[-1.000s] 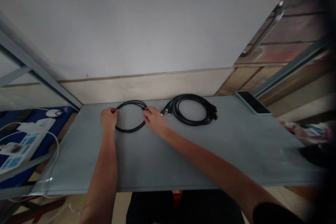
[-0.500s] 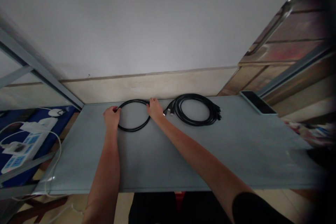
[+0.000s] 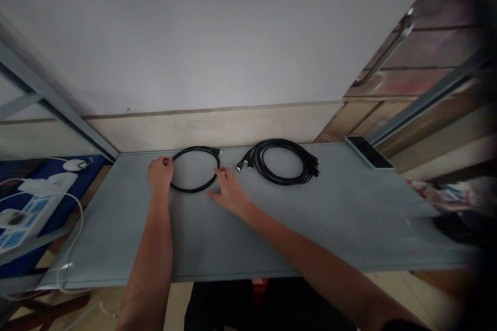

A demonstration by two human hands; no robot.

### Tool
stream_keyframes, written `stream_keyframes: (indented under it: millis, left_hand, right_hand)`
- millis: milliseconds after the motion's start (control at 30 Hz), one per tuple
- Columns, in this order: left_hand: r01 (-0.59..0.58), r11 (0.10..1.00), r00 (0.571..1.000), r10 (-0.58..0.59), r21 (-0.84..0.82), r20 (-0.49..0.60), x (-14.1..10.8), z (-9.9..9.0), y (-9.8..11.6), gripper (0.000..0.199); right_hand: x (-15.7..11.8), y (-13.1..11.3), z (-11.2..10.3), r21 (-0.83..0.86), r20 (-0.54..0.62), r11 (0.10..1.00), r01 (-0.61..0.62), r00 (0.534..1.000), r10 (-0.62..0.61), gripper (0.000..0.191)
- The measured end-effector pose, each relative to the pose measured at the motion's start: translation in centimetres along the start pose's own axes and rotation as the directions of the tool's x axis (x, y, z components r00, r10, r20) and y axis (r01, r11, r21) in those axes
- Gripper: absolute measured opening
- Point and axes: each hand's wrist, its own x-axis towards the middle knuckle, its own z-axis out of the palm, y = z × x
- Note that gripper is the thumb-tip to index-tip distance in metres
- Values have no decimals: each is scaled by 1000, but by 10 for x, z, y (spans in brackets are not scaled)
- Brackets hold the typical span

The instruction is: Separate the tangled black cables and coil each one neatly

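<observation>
A single black cable (image 3: 193, 191) lies in a round loop on the grey tabletop (image 3: 310, 227). Its plug end shows at the loop's upper right. My left hand (image 3: 160, 171) is closed on the loop's left side, its fingertips pinching the cable. At the right side, my right hand (image 3: 229, 189) has its thumb and fingers apart, the fingertips at or just beside the cable. Further right rests a thicker coil of black cables (image 3: 285, 182), with several metal-tipped plugs at its left and right ends.
A phone (image 3: 368, 152) lies at the table's back right. To the left, a white power strip (image 3: 37, 207) with plugs and white cords sits on a blue surface. A wall (image 3: 213, 129) runs behind the table, and metal posts (image 3: 66, 108) stand at both ends.
My right hand has let go of the loop's upper right, uncovering the plug end, and moved down along its right side with fingers spread. The left hand still grips the cable.
</observation>
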Motion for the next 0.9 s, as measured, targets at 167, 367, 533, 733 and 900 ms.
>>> stream_keyframes:
  millis: [167, 367, 533, 733, 900]
  left_hand:
    - [29, 1000, 998, -28, 12, -52, 1, 0, -1, 39]
    - [32, 999, 998, -33, -22, -47, 2, 1, -1, 34]
    - [-23, 996, 1000, 21, -87, -20, 2, 8, -1, 30]
    - [-43, 986, 999, 44, -162, -1, 3, 10, -3, 28]
    - [57, 971, 998, -64, -233, -24, 5, 8, -5, 31]
  right_hand:
    - [3, -18, 8, -84, 24, 996, 28, 999, -26, 39]
    - [26, -32, 19, -58, 46, 997, 44, 998, -42, 29]
    - [18, -31, 20, -13, 96, 982, 190, 978, -188, 14]
    - [16, -22, 23, -18, 95, 963, 271, 959, -268, 13]
    - [21, -29, 27, -48, 125, 957, 286, 952, -278, 15]
